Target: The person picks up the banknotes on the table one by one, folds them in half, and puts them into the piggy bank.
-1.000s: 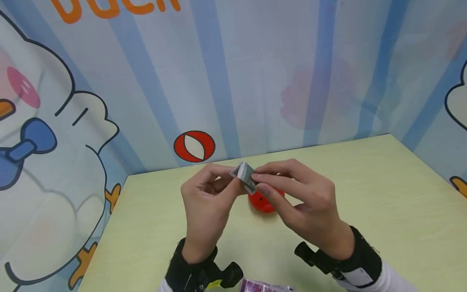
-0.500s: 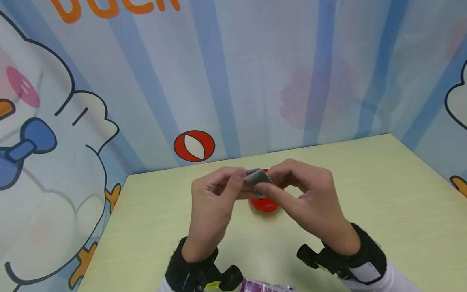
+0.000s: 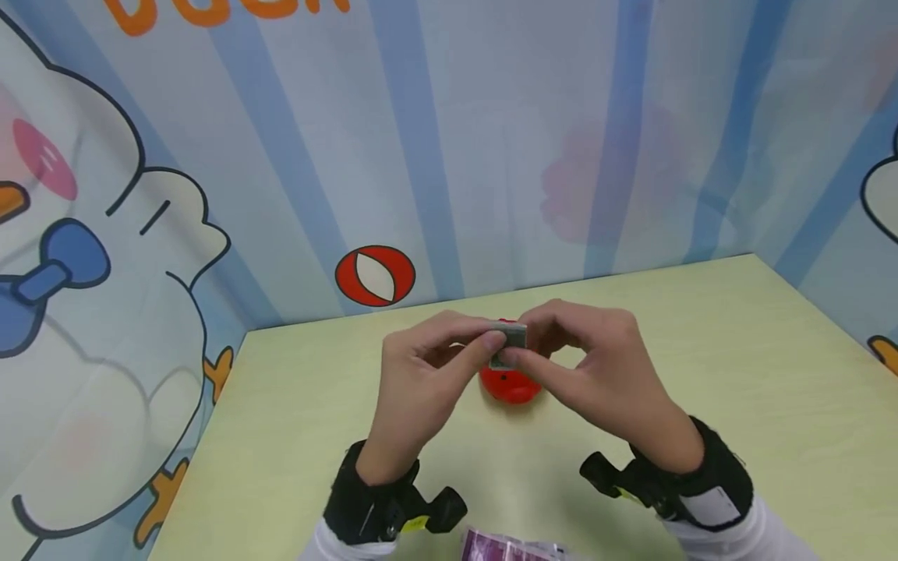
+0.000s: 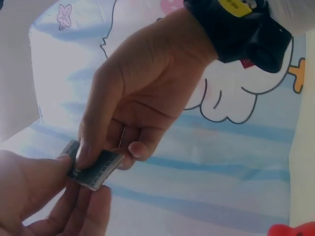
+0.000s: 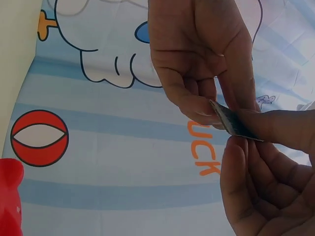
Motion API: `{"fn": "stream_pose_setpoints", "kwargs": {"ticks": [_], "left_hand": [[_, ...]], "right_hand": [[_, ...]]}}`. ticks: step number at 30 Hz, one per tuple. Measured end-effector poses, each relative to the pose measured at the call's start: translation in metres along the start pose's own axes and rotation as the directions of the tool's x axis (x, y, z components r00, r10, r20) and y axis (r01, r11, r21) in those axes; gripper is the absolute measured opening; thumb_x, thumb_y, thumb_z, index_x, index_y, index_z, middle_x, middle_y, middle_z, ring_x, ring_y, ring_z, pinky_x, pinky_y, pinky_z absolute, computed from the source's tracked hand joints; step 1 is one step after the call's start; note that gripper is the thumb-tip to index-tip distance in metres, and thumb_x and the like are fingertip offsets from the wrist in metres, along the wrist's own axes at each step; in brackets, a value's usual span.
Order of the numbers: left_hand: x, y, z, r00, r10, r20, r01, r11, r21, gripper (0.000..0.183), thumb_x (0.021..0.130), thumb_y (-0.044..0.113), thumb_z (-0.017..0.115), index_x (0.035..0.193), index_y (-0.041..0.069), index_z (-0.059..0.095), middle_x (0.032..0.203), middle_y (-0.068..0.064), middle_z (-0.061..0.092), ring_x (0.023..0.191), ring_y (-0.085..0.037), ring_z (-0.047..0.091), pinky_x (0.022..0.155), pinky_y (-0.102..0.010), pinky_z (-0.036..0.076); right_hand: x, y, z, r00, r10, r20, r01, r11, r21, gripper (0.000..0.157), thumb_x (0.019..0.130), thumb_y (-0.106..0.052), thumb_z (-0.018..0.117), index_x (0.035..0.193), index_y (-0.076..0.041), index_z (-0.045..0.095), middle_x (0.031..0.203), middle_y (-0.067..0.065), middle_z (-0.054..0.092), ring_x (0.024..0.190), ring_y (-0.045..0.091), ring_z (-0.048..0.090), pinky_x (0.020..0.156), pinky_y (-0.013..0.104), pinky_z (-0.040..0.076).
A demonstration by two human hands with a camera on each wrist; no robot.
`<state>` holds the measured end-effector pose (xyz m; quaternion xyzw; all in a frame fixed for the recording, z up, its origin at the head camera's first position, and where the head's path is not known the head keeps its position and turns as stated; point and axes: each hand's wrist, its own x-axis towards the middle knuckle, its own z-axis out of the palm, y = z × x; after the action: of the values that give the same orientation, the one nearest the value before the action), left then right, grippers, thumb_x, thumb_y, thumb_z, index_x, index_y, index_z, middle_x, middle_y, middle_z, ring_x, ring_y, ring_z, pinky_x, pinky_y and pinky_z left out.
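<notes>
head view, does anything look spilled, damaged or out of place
Nothing stands out. No spill shows on the table, and the folded paper is pinched between the left hand and right hand. The red toy is partly hidden and the purple paper runs out of frame, so damage there can't be ruled out.

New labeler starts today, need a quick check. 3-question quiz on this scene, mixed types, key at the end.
1. True or false: the left hand and the right hand both pinch the folded paper.
2. What color is the printed item at the bottom edge of the head view? A) orange B) purple C) black
3. In the head view, what sits on the table behind the folded paper, partly hidden?

Key: 1. True. 2. B. 3. The red toy.
</notes>
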<state>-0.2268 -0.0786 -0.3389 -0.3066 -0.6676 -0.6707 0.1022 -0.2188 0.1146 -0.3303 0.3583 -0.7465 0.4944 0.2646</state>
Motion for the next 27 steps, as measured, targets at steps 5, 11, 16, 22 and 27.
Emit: {"fn": "stream_pose_setpoints", "kwargs": {"ticks": [5,11,16,22,27], "left_hand": [[0.007,-0.015,-0.002,0.995,-0.103,0.018,0.101,0.991,0.084,0.02,0.092,0.017,0.069,0.111,0.013,0.073,0.104,-0.001,0.071,0.094,-0.019,0.068,0.08,-0.038,0.058],[0.015,-0.045,-0.008,0.965,-0.264,-0.006,0.258,0.94,0.224,0.028,0.091,0.021,0.069,0.12,0.018,0.067,0.11,0.0,0.069,0.101,-0.017,0.065,0.082,-0.035,0.057],[0.019,-0.083,-0.004,0.913,-0.404,0.062,0.345,0.844,0.41,0.052,0.088,0.023,0.073,0.136,0.019,0.053,0.13,-0.003,0.058,0.119,-0.025,0.056,0.088,-0.038,0.055],[0.014,-0.114,0.01,0.859,-0.477,0.184,0.277,0.737,0.616,0.074,0.086,0.027,0.075,0.148,0.01,0.037,0.15,-0.009,0.038,0.13,-0.028,0.044,0.088,-0.04,0.055],[0.011,-0.121,0.015,0.854,-0.488,0.179,0.239,0.674,0.699,0.078,0.086,0.027,0.075,0.15,0.009,0.033,0.153,-0.009,0.035,0.132,-0.027,0.043,0.088,-0.04,0.055]], "right_hand": [[0.002,0.017,-0.004,0.993,0.118,-0.031,-0.12,0.989,-0.082,0.02,0.077,-0.003,0.081,0.091,-0.01,0.07,0.082,-0.005,0.071,0.067,0.006,0.067,0.064,0.02,0.056],[0.003,0.048,-0.003,0.963,0.249,-0.102,-0.264,0.95,-0.167,0.018,0.08,-0.003,0.079,0.093,-0.005,0.066,0.085,0.002,0.073,0.066,0.009,0.069,0.064,0.018,0.055],[0.0,0.076,0.002,0.94,0.319,-0.117,-0.338,0.912,-0.232,0.038,0.083,-0.007,0.076,0.116,-0.005,0.059,0.085,0.007,0.072,0.065,0.012,0.068,0.062,0.021,0.055],[-0.007,0.102,0.011,0.931,0.356,-0.079,-0.364,0.883,-0.296,0.04,0.084,-0.008,0.074,0.122,-0.003,0.061,0.089,0.013,0.071,0.068,0.018,0.068,0.061,0.033,0.059],[-0.009,0.112,0.017,0.905,0.424,-0.036,-0.411,0.85,-0.328,0.032,0.085,-0.012,0.074,0.113,-0.001,0.063,0.083,0.011,0.07,0.065,0.019,0.064,0.058,0.032,0.058]]}}
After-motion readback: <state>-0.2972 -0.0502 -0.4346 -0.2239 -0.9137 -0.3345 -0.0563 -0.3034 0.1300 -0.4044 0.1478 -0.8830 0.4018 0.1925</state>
